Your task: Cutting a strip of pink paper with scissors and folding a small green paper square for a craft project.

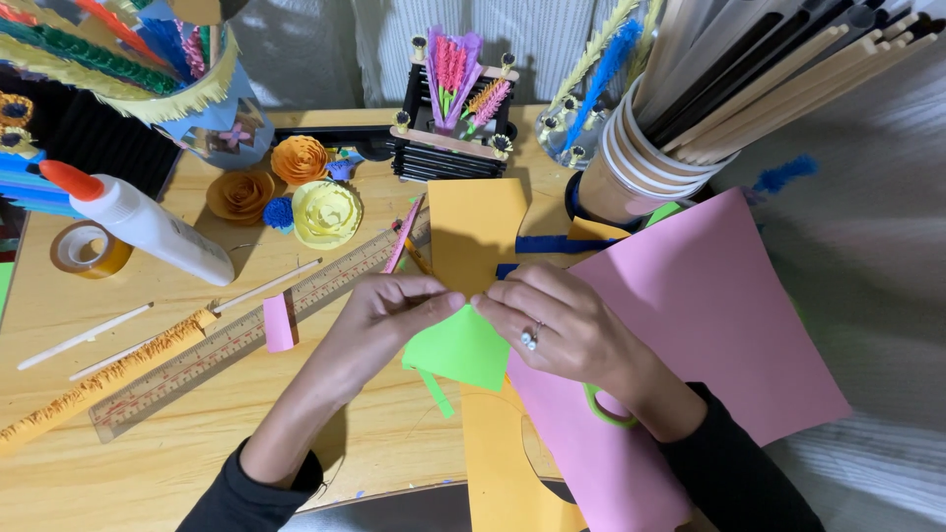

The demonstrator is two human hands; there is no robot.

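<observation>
Fingertips of our left hand (pixel 389 305) and right hand (pixel 562 320) pinch the top corner of a green paper piece (pixel 455 350), which hangs below them. Thin, light, floppy, creases easily; we'd grip it by edges. Under the fingers lie pink paper (pixel 729 315) and orange paper (pixel 473 227); beyond, a wooden ruler (pixel 236 335) and yellow paper rose (pixel 327 212).
</observation>
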